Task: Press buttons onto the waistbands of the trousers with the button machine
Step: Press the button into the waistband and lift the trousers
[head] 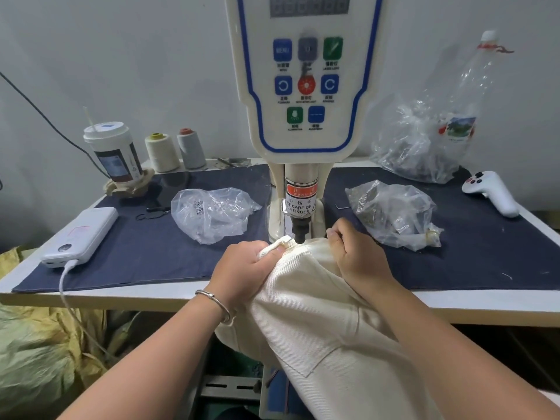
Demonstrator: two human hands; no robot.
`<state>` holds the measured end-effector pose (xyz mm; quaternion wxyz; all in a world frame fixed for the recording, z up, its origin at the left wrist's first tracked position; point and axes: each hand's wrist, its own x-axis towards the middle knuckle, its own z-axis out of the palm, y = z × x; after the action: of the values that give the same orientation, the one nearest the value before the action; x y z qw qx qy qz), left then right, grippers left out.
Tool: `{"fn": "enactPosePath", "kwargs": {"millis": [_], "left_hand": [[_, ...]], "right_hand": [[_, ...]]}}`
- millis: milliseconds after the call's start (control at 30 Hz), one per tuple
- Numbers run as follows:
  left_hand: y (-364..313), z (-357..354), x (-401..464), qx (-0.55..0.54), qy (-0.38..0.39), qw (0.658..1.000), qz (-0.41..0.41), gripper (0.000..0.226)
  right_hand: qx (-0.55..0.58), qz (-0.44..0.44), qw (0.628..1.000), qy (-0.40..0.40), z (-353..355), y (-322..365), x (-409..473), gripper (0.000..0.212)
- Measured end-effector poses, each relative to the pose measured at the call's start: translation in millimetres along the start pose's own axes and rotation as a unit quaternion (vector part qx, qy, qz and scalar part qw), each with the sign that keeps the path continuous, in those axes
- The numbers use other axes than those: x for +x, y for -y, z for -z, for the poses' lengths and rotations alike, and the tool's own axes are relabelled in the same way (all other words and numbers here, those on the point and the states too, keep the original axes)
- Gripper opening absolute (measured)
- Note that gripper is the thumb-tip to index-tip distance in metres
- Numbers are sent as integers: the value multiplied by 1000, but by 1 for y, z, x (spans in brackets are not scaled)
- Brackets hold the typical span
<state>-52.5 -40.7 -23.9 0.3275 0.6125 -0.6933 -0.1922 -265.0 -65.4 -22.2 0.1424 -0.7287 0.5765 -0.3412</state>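
One pair of cream twill trousers [318,322] under the white button machine's black punch [300,230]. Left hand [242,268] and right hand [357,253]: fingers curled, gripping waistband. Three clear plastic bags, two thread cones on table [454,307].

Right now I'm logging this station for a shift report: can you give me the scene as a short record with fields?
machine: button press, black punch just above the cloth
work: cream trousers, waistband under the punch
left hand: grips the waistband left of the punch
right hand: grips the cloth right of the punch
table: dark mat
left side: power bank, cup, two thread cones, clear bag
right side: two bags, white controller
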Motion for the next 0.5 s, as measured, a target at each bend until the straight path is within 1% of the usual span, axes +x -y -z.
{"fn": "enactPosePath", "kwargs": {"millis": [100, 167, 333, 500], "left_hand": [[2, -2, 0, 39, -16, 999, -17, 52], [4, -4, -2, 42, -32, 998, -23, 49], [5, -6, -3, 35, -45, 998, -29, 47], [7, -8, -7, 148, -66, 985, -50, 54]], "right_hand": [[-31, 9, 999, -6, -3, 3, -2, 21], [-47, 25, 999, -12, -4, 4, -5, 22], [-20, 10, 1000, -9, -3, 5, -6, 22], [-6, 2, 1000, 5, -5, 6, -6, 19]]}}
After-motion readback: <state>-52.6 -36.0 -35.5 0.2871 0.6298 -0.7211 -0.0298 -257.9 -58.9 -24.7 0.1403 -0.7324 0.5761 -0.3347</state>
